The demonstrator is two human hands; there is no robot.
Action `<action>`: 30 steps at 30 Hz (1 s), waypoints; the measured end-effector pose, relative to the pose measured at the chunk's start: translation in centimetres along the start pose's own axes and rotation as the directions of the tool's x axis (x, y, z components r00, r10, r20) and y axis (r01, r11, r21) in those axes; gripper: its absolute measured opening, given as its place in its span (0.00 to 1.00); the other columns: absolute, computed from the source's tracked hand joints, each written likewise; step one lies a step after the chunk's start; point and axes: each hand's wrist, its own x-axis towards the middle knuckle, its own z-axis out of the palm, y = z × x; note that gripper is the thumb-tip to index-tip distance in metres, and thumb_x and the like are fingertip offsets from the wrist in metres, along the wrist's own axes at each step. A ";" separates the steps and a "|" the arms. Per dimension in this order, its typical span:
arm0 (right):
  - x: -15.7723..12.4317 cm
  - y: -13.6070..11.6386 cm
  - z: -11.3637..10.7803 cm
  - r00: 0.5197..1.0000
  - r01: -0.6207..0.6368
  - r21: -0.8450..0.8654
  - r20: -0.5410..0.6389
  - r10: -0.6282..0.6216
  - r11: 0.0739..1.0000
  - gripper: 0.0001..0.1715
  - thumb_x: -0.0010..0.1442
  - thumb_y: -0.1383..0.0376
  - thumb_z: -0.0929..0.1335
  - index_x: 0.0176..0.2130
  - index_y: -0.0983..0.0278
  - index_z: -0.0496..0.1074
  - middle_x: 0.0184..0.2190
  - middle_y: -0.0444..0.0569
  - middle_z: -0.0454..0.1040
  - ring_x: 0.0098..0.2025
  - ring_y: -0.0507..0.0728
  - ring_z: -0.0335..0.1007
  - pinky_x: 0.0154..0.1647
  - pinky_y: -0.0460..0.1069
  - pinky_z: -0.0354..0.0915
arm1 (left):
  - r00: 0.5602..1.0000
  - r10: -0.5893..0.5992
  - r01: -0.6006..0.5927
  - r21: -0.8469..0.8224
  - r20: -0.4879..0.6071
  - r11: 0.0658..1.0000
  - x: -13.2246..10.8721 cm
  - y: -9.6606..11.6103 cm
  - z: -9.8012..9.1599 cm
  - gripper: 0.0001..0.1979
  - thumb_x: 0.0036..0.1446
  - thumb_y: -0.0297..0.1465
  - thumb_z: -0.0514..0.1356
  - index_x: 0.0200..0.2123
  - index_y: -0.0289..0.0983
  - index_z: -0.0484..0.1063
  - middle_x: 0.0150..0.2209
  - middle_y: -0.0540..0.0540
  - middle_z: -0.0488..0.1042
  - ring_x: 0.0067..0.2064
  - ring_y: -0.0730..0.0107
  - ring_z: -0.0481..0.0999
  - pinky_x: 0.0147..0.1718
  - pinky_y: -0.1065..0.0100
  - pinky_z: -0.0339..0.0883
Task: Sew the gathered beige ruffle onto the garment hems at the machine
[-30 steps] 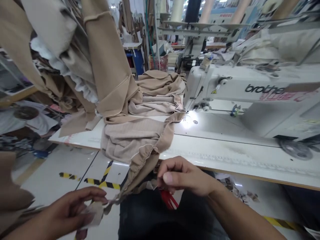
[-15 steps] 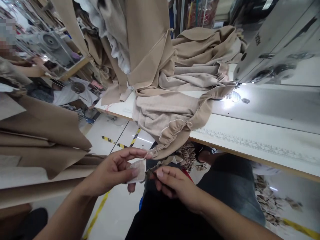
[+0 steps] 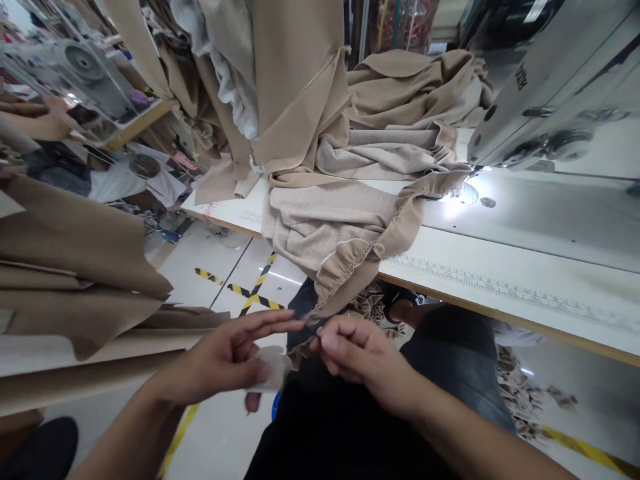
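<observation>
Left hand: thumb and fingers pinching pale scrap. Right hand: thumb, forefinger pressed together near ruffle's lower end; contents unclear. Ruffle drapes off table from sewing machine. Best: leave slack, avoid tugging gathers.

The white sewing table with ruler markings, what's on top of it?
On the table: a white sewing machine, crumpled pale-beige cloth and a ruffled tan fabric strip, which hangs off near the left hand and right hand. Beneath the cloth, the tabletop is hidden.
</observation>
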 end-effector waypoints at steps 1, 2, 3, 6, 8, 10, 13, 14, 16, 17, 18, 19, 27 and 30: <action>-0.4 -1.5 -1.3 0.997 0.065 -0.117 -0.022 -0.068 0.991 0.28 0.60 0.41 0.73 0.39 0.64 0.76 0.27 0.44 0.71 0.25 0.49 0.59 0.25 0.46 0.54 | 0.998 -0.035 0.038 0.072 -0.051 0.997 -1.0 0.1 -1.4 0.34 0.58 0.31 0.71 0.66 0.49 0.68 0.68 0.33 0.67 0.33 0.70 0.82 0.31 0.67 0.81; -0.5 -3.1 -2.8 0.986 0.129 -0.263 -0.070 -0.153 0.956 0.28 0.61 0.42 0.73 0.43 0.62 0.77 0.32 0.47 0.74 0.28 0.51 0.64 0.27 0.47 0.58 | 0.985 -0.058 0.085 0.163 -0.160 0.983 -1.9 0.4 -2.7 0.32 0.57 0.33 0.71 0.65 0.47 0.69 0.63 0.35 0.73 0.36 0.67 0.83 0.35 0.65 0.81; -0.4 -4.8 -4.1 0.956 0.175 -0.431 -0.142 -0.258 0.885 0.28 0.61 0.42 0.73 0.48 0.61 0.76 0.38 0.50 0.76 0.31 0.53 0.67 0.30 0.48 0.61 | 0.942 -0.049 0.144 0.266 -0.333 0.953 -2.6 1.1 -3.9 0.30 0.57 0.36 0.72 0.62 0.45 0.72 0.57 0.38 0.79 0.39 0.63 0.84 0.38 0.65 0.80; 1.1 -8.6 -6.2 0.792 0.010 -0.855 -0.310 -0.526 0.519 0.24 0.68 0.49 0.68 0.52 0.63 0.74 0.46 0.57 0.78 0.35 0.58 0.70 0.35 0.52 0.63 | 0.662 0.193 0.315 0.503 -0.724 0.805 -2.4 5.3 -5.3 0.26 0.55 0.44 0.71 0.54 0.39 0.78 0.46 0.43 0.84 0.48 0.56 0.82 0.42 0.66 0.77; 2.5 -9.1 -4.9 0.859 -0.117 -0.929 -0.273 -0.433 0.352 0.19 0.71 0.58 0.62 0.49 0.68 0.75 0.43 0.61 0.79 0.36 0.61 0.72 0.37 0.54 0.64 | 0.588 0.384 0.254 0.613 -0.712 0.748 -0.1 9.2 -3.8 0.27 0.53 0.48 0.71 0.50 0.37 0.79 0.48 0.44 0.84 0.51 0.55 0.80 0.46 0.65 0.76; 3.7 -8.0 -2.5 0.920 -0.029 -0.955 -0.141 -0.366 0.294 0.12 0.65 0.62 0.68 0.46 0.63 0.77 0.41 0.54 0.81 0.38 0.60 0.74 0.39 0.52 0.66 | 0.593 0.557 0.065 0.723 -0.582 0.687 3.6 12.8 -0.8 0.25 0.52 0.48 0.70 0.47 0.37 0.79 0.46 0.46 0.84 0.50 0.57 0.80 0.52 0.61 0.74; 3.6 -6.0 -0.5 0.939 0.213 -0.909 0.089 -0.333 0.358 0.11 0.67 0.61 0.67 0.46 0.61 0.77 0.45 0.51 0.82 0.43 0.60 0.76 0.45 0.51 0.68 | 0.695 0.680 -0.191 0.852 -0.233 0.487 10.2 15.8 3.8 0.21 0.56 0.46 0.65 0.44 0.37 0.80 0.44 0.45 0.84 0.44 0.59 0.81 0.49 0.60 0.75; 3.1 -5.8 -0.8 0.927 0.241 -0.883 0.086 -0.365 0.403 0.12 0.68 0.62 0.65 0.44 0.62 0.77 0.44 0.52 0.81 0.43 0.60 0.76 0.46 0.52 0.69 | 0.730 0.672 -0.249 0.870 -0.119 0.425 12.4 16.0 4.9 0.20 0.59 0.46 0.63 0.44 0.37 0.80 0.44 0.44 0.84 0.43 0.60 0.81 0.47 0.61 0.75; 1.6 -6.5 -2.7 0.880 0.202 -0.869 -0.041 -0.473 0.451 0.14 0.71 0.63 0.62 0.42 0.62 0.75 0.40 0.51 0.81 0.41 0.58 0.76 0.44 0.52 0.69 | 0.757 0.653 -0.309 0.891 0.019 0.333 16.3 15.3 6.4 0.18 0.61 0.43 0.60 0.44 0.37 0.79 0.41 0.43 0.83 0.41 0.59 0.81 0.41 0.61 0.75; 0.9 -7.3 -4.2 0.843 0.160 -0.880 -0.115 -0.525 0.448 0.15 0.72 0.62 0.60 0.42 0.62 0.75 0.39 0.51 0.80 0.41 0.58 0.76 0.44 0.52 0.70 | 0.752 0.657 -0.312 0.904 0.047 0.293 17.7 14.6 6.8 0.17 0.61 0.42 0.59 0.42 0.36 0.79 0.39 0.43 0.81 0.39 0.58 0.80 0.40 0.60 0.74; 0.4 -8.3 -5.9 0.805 0.117 -0.894 -0.170 -0.569 0.432 0.16 0.73 0.62 0.60 0.44 0.62 0.75 0.39 0.51 0.80 0.42 0.59 0.76 0.44 0.52 0.70 | 0.740 0.670 -0.308 0.916 0.060 0.259 18.7 13.6 7.1 0.15 0.61 0.41 0.59 0.41 0.36 0.78 0.38 0.42 0.79 0.38 0.58 0.78 0.40 0.58 0.74; 0.2 -9.4 -7.7 0.772 0.076 -0.910 -0.205 -0.602 0.407 0.15 0.73 0.62 0.60 0.46 0.62 0.74 0.42 0.52 0.80 0.44 0.60 0.76 0.46 0.54 0.70 | 0.724 0.687 -0.299 0.927 0.066 0.226 19.3 12.6 7.4 0.14 0.61 0.40 0.59 0.41 0.36 0.77 0.37 0.42 0.78 0.39 0.56 0.77 0.41 0.56 0.73; 6.2 -13.9 -14.3 0.809 -0.075 -0.987 -0.144 -0.570 0.143 0.17 0.60 0.73 0.67 0.47 0.63 0.78 0.55 0.58 0.76 0.50 0.67 0.74 0.50 0.59 0.68 | 0.611 0.786 -0.174 0.954 -0.090 0.244 16.7 5.7 7.3 0.14 0.63 0.40 0.59 0.45 0.37 0.73 0.43 0.37 0.73 0.49 0.44 0.73 0.51 0.43 0.66; 7.0 -15.9 -12.8 0.803 -0.088 -0.993 -0.121 -0.584 0.084 0.09 0.67 0.69 0.65 0.40 0.64 0.76 0.43 0.57 0.79 0.42 0.63 0.74 0.41 0.55 0.67 | 0.598 0.788 -0.163 0.940 -0.147 0.299 17.1 5.4 6.3 0.14 0.62 0.40 0.59 0.46 0.36 0.72 0.44 0.37 0.73 0.50 0.43 0.72 0.52 0.41 0.66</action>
